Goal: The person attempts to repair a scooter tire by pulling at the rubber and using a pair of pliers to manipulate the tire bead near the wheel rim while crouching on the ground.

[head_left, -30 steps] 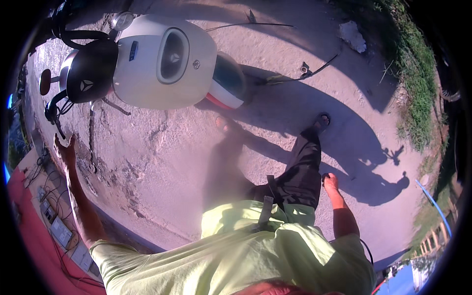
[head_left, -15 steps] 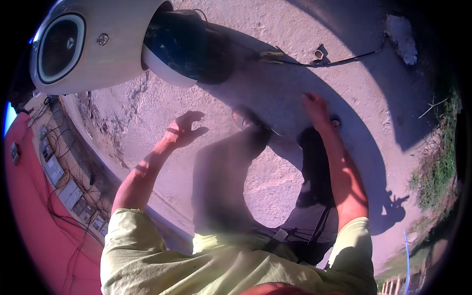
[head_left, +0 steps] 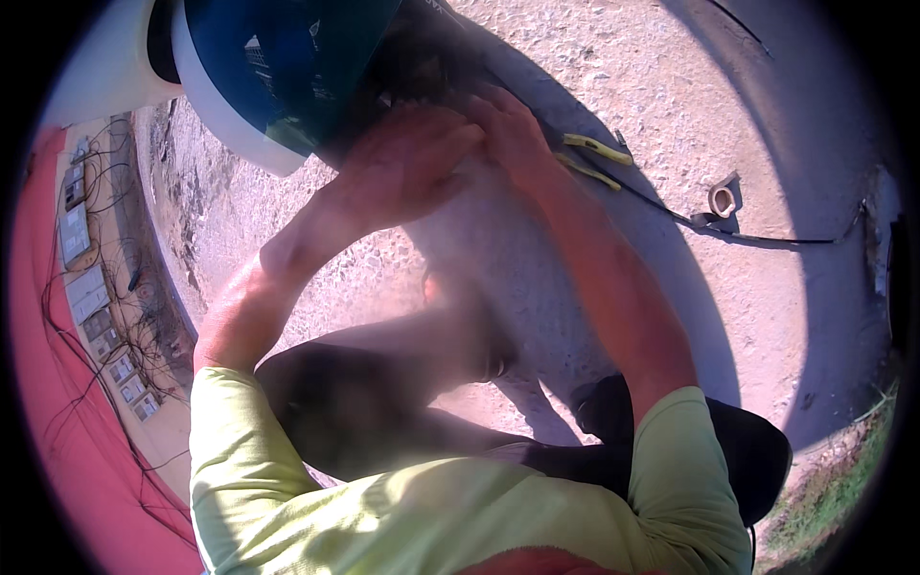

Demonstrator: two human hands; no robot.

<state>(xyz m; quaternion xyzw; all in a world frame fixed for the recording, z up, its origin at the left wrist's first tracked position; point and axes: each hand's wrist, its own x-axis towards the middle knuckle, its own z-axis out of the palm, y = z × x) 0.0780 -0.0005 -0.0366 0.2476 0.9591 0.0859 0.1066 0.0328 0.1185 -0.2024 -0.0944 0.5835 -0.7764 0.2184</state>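
Note:
My left hand [head_left: 417, 149] is at the underside of the scooter's front end, beside a glossy dark teal part [head_left: 273, 62] with a white lower edge [head_left: 264, 153]. Its fingers are bent and together. My right hand [head_left: 503, 125] is just to its right, fingers curled into the dark area below that part; what either hand grips is hidden and hazy. A tool with yellow handles [head_left: 599, 149] lies on the pavement by my right wrist, along a black cable [head_left: 781, 240]. A small ring-shaped object [head_left: 721, 198] rests farther right.
The scooter's cream body [head_left: 105, 72] fills the upper left. A pink wall [head_left: 62, 412] with grey boxes [head_left: 86, 297] and tangled wires runs down the left side. Grass [head_left: 824, 489] edges the lower right. My bent legs in dark trousers are beneath my arms on rough pavement [head_left: 623, 57].
I have moved in closer to the scooter's front and lowered myself with bent knees. Both hands have gone forward from apart to close together at its lower dark section.

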